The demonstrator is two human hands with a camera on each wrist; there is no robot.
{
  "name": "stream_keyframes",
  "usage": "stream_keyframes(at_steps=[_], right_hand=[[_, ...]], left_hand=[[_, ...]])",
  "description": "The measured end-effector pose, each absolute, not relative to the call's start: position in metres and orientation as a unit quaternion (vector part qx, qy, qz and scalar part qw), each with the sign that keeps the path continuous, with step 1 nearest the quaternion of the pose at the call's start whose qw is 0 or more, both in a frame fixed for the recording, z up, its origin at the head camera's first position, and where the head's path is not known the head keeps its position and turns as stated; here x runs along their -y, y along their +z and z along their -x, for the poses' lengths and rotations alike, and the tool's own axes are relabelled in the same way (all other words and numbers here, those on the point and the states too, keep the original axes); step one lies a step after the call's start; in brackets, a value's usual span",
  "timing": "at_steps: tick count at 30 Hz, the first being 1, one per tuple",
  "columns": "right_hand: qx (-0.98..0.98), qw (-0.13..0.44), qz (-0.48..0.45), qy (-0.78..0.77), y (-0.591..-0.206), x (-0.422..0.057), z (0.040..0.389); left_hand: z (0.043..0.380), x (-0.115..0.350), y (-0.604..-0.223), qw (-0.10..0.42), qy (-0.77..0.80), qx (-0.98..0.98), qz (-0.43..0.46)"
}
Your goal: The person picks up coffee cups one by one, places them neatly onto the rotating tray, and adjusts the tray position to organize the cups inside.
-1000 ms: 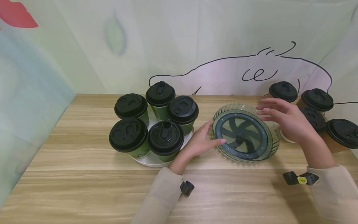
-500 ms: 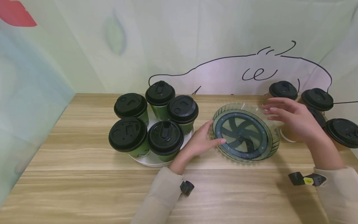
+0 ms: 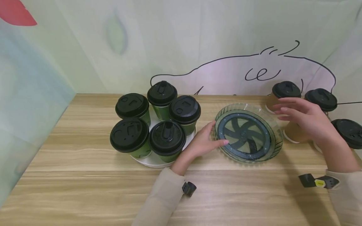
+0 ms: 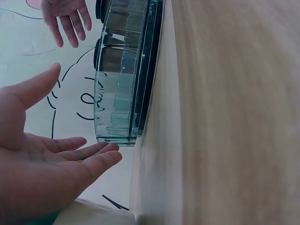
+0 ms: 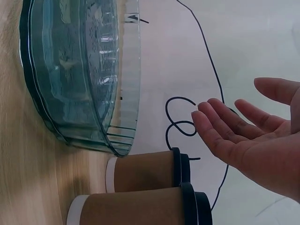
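A round clear greenish tray (image 3: pixel 244 136) with a fluted rim and a dark blue swirl base sits right of the middle of the table. Beside its left edge is my left hand (image 3: pixel 203 141), thumb and fingers spread. In the left wrist view, the fingertips of that left hand (image 4: pixel 70 161) are at the tray's wall (image 4: pixel 117 98). My right hand (image 3: pixel 309 119) is raised to the right of the tray, in front of brown paper cups (image 3: pixel 294 130) with black lids. The right wrist view shows this right hand (image 5: pixel 253 129) holding nothing, apart from tray and cups.
Several green paper cups (image 3: pixel 167 141) with black lids stand on a round white tray (image 3: pixel 152 162) to the left. A printed cloth backdrop (image 3: pixel 127 37) closes off the back of the wooden table (image 3: pixel 113 194). More brown cups, partly hidden by my right arm, stand at the right edge.
My right hand has moved right, away from the clear tray's rim and over the brown cups. My left hand, the tray and the cups have stayed in place.
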State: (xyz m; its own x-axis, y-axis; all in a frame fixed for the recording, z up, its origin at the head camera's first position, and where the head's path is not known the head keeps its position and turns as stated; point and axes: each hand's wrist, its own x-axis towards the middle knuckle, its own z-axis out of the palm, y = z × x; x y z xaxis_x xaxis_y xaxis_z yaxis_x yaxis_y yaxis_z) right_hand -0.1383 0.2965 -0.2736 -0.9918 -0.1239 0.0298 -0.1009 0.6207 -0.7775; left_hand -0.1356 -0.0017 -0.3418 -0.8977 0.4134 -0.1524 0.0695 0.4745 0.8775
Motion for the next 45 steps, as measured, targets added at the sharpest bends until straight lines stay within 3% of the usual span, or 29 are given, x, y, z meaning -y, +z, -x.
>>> stream_keyframes(at_steps=[45], right_hand=[[-0.872,-0.086,0.046,-0.48,-0.269,-0.347,0.13]], left_hand=[[0.134,0.001,-0.341,0.192,0.467,-0.851,-0.148]])
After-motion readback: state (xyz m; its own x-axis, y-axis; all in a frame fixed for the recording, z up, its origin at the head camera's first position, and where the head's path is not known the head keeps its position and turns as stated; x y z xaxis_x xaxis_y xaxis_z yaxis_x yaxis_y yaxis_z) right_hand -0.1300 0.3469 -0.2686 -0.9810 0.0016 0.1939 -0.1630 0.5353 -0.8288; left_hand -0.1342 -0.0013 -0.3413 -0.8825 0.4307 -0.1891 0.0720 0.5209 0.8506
